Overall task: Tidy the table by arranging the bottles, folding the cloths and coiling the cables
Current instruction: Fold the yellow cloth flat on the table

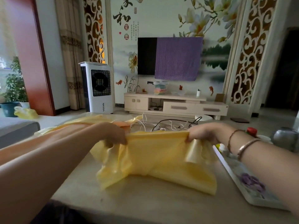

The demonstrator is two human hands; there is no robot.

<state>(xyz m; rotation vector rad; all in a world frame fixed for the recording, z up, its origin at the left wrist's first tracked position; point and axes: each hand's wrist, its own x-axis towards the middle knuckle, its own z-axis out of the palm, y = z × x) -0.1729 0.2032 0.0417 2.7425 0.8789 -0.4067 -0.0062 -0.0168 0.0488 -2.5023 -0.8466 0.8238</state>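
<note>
A: Left hand [113,135], right hand [202,133]?
B: Each pinches a top corner of the yellow cloth [158,159], which hangs below the fingers onto the table [145,199]; cables [169,124] lie beyond.

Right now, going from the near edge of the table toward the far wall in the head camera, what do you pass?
Bare table → yellow cloth, held up at its top edge by the left hand and right hand → tangled cables → TV cabinet → television half covered by a purple cloth.
</note>
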